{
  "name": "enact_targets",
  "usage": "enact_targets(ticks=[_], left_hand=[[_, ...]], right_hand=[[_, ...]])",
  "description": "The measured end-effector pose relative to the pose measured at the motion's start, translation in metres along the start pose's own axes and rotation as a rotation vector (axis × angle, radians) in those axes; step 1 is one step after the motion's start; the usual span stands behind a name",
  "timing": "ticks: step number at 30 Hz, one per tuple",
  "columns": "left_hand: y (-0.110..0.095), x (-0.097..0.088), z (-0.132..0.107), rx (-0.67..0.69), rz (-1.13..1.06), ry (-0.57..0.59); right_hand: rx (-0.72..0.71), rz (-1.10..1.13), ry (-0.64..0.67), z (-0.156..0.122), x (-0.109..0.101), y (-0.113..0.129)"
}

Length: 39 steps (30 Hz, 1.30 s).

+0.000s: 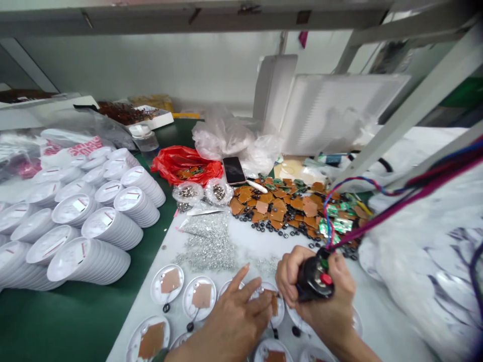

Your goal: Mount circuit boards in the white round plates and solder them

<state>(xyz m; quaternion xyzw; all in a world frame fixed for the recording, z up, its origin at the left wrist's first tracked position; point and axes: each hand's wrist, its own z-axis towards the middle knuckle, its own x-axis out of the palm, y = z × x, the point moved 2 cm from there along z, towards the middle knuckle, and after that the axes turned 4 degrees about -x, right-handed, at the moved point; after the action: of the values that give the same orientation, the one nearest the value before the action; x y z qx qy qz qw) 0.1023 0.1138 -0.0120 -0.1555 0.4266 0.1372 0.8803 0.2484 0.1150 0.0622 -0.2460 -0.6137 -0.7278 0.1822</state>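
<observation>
My right hand [320, 296] is closed round a black electric screwdriver [315, 279] with a red button, held tip down over a white round base [273, 304] that carries a brown circuit board. Its coloured cables [377, 211] run up to the right. My left hand [234, 317] lies flat with fingers spread on that same base, steadying it. Other white bases with brown boards [168, 284] [199, 299] [149, 339] lie to the left of my hands. A heap of small silver screws [211, 244] lies just beyond my left hand.
Stacks of white round covers [94, 226] fill the green table on the left. Loose brown and green circuit boards [290, 206] with black rings lie ahead. A phone [234, 171], a red bag [184, 163], clear bags and white trays [332, 110] stand behind.
</observation>
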Motion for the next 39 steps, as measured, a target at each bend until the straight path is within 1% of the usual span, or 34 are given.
enact_targets(ticks=[2,4,6,9,11,13,15,19,21,23,25,28,31,35,39], left_hand=[[0.000,0.005,-0.001,-0.030,-0.008,-0.059],[0.000,0.008,-0.002,-0.055,-0.027,-0.074],[0.000,0.010,-0.003,-0.064,-0.050,-0.031],[0.001,0.006,-0.004,-0.059,-0.071,0.039],[0.001,0.002,-0.004,-0.050,-0.066,0.089],[0.002,-0.001,-0.004,-0.037,-0.050,0.141],[0.001,-0.001,-0.004,-0.028,-0.034,0.150],[0.001,0.001,-0.004,-0.041,-0.025,0.081],[0.002,-0.001,-0.002,-0.056,-0.087,0.087],[0.006,-0.005,0.001,-0.118,-0.209,0.129],[0.010,-0.013,0.005,-0.231,-0.304,0.148],[0.018,-0.023,0.014,-0.426,-0.336,0.143],[0.022,-0.024,0.024,-0.509,-0.399,0.174],[0.025,-0.013,0.027,-0.507,-0.473,0.179],[0.025,-0.008,0.023,-0.416,-0.454,0.197]], right_hand=[[-0.009,-0.038,0.031,-0.001,0.001,-0.001],[-0.013,-0.070,0.062,-0.002,0.002,-0.002],[-0.002,-0.088,0.085,-0.003,0.002,-0.003],[0.015,-0.090,0.109,-0.003,0.003,0.001],[-0.013,-0.056,0.086,0.000,0.004,0.008],[-0.080,-0.012,0.037,0.005,0.005,0.015],[-0.134,0.002,-0.005,0.012,0.005,0.017],[-0.119,-0.063,-0.043,0.024,0.005,0.000],[-0.110,-0.091,-0.050,0.025,0.005,-0.009],[-0.104,-0.099,-0.042,0.024,0.006,-0.011],[-0.109,-0.087,-0.037,0.020,0.009,-0.004],[-0.128,-0.062,-0.032,0.015,0.016,0.013],[-0.143,-0.040,-0.030,0.011,0.023,0.026],[-0.140,-0.014,-0.026,0.009,0.027,0.029],[-0.107,0.027,-0.036,0.011,0.024,0.028]])
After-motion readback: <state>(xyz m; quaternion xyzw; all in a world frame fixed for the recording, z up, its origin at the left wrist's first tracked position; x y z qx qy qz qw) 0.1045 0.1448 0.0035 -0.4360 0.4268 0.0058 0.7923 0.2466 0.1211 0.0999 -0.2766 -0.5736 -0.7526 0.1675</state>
